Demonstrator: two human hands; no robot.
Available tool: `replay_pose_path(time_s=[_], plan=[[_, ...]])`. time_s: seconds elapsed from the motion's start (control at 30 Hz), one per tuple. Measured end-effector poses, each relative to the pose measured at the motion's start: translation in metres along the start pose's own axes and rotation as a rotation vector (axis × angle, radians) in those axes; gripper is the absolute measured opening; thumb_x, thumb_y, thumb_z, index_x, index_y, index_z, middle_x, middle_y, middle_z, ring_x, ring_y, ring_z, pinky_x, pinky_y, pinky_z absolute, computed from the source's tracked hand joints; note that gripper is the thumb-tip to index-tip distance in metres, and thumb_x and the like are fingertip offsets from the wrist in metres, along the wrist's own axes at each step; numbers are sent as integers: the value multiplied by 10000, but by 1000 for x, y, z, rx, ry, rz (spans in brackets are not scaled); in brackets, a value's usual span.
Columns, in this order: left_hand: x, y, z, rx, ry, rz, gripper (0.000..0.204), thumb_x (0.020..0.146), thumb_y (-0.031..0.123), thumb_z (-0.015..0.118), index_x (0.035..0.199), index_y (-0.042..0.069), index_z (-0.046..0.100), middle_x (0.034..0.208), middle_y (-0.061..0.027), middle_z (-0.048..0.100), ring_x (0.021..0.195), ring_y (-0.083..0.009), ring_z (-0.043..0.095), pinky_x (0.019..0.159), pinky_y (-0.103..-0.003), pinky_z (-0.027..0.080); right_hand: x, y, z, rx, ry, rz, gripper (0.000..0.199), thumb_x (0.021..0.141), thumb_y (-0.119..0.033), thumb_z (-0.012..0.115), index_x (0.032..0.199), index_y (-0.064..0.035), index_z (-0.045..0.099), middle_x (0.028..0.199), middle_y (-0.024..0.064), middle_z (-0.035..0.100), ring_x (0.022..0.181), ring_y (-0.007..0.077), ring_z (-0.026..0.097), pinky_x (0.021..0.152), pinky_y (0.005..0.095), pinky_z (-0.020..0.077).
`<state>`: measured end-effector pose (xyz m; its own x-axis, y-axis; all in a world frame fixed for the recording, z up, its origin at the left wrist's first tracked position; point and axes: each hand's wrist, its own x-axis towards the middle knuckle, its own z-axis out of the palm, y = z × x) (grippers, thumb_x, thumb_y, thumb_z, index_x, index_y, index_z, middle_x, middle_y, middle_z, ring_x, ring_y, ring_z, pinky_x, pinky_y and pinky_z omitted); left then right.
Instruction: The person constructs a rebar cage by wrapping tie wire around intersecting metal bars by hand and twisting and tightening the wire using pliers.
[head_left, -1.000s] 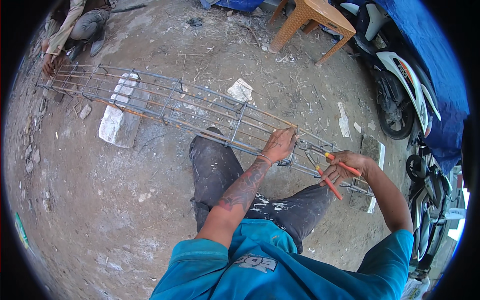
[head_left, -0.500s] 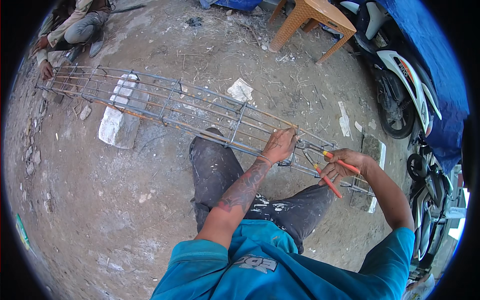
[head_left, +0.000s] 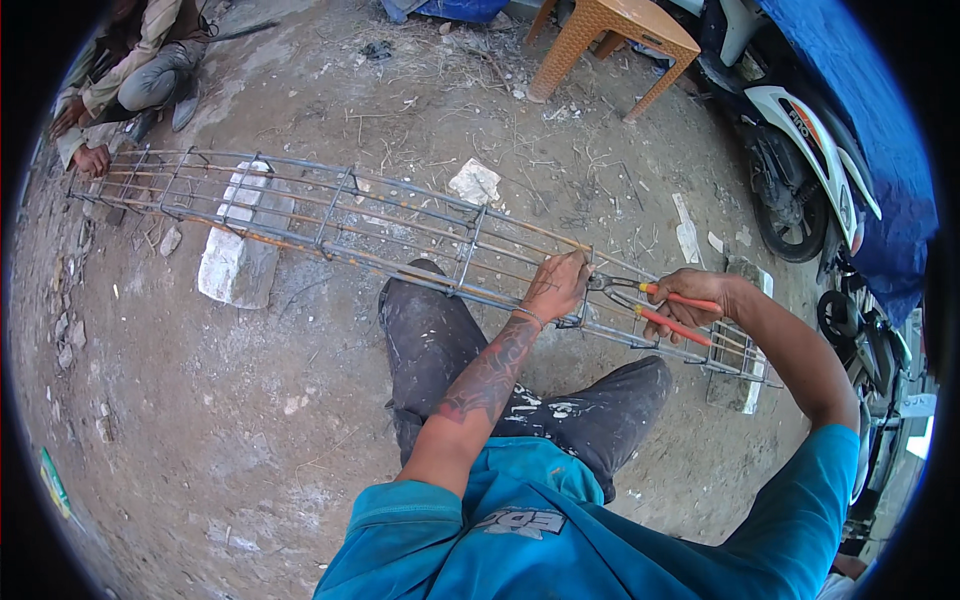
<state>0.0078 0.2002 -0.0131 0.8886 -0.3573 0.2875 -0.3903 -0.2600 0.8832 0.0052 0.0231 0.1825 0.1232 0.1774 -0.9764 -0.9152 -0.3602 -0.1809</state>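
A long rebar cage (head_left: 400, 232) of thin steel bars and square stirrups stretches from far left to right, passing over my knees. At one stirrup, my left hand (head_left: 560, 287) is closed against the cage; whatever its fingertips pinch is hidden. My right hand (head_left: 690, 298) is wrapped round a pair of pincers (head_left: 672, 318) with red and yellow grips. The pincers' jaws meet the stirrup right beside my left fingertips. Between the jaws, any wire is too small to make out.
White-topped blocks (head_left: 228, 262) prop the cage at left, and another block (head_left: 742, 392) at right. A co-worker's hand (head_left: 92, 160) rests at the cage's far left end. Beyond stand an orange-brown plastic chair (head_left: 640, 28) and a motorbike (head_left: 800, 150) near a blue tarp (head_left: 880, 110).
The pincers' handles have come closer together as my right hand closed round them and lifted slightly. My left hand stays at the same stirrup. The view has shifted a little.
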Motion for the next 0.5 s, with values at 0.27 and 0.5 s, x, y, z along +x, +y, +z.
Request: replay_pose_path(time_s=[0.27, 0.5], plan=[[-7, 3, 3, 45, 54, 95, 214, 872, 205, 538, 851, -8, 530, 755, -195, 581, 809, -394, 565, 712, -475, 421, 1, -14, 23, -725, 254, 106, 184, 884, -146, 463, 918, 31, 501, 857, 151, 580, 672, 229, 595, 495, 378, 464], [-78, 191, -32, -268, -1017, -299, 551, 673, 304, 740, 1069, -17, 528, 1099, -217, 512, 1083, -356, 495, 911, -407, 405, 7, 2, 28, -1967, 863, -76, 260, 807, -218, 606, 959, -11, 643, 917, 137, 656, 820, 252, 658, 558, 418, 526]])
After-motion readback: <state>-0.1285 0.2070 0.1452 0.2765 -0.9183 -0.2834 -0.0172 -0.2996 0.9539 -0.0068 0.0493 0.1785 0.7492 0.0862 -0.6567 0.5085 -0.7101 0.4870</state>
